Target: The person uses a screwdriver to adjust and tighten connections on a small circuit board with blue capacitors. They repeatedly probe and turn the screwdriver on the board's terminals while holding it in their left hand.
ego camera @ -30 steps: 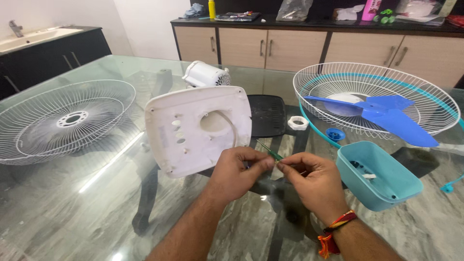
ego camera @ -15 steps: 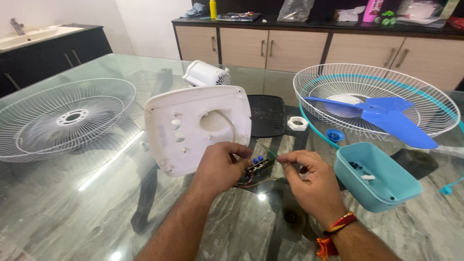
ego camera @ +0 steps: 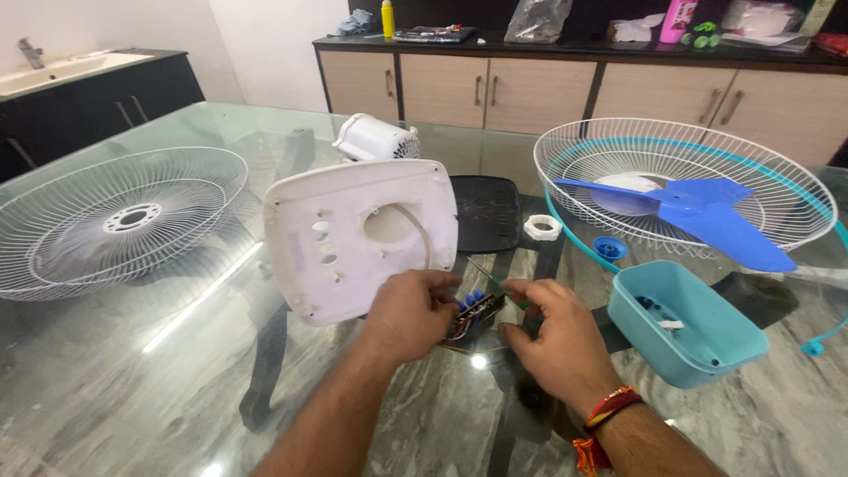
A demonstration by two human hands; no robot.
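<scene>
A white fan base cover (ego camera: 358,237) stands tilted on the glass table (ego camera: 132,389), its inner side with holes facing me. Just right of it, my left hand (ego camera: 408,314) grips a small circuit board (ego camera: 477,314) with blue parts and coloured wires. My right hand (ego camera: 552,340) is at the board's right end and holds a thin green-handled screwdriver (ego camera: 488,279) whose shaft points up and left over the board.
A white fan grille (ego camera: 115,216) lies at left. At right, another grille (ego camera: 685,181) holds a blue fan blade (ego camera: 707,212). A teal tub (ego camera: 685,322) with small parts, a white nut (ego camera: 542,227), a blue cap (ego camera: 610,248), a black plate (ego camera: 486,212) and a white motor housing (ego camera: 375,139) lie about.
Both hands lowered a little toward the table. The circuit board, hidden between the fingers a second ago, now shows between the two hands.
</scene>
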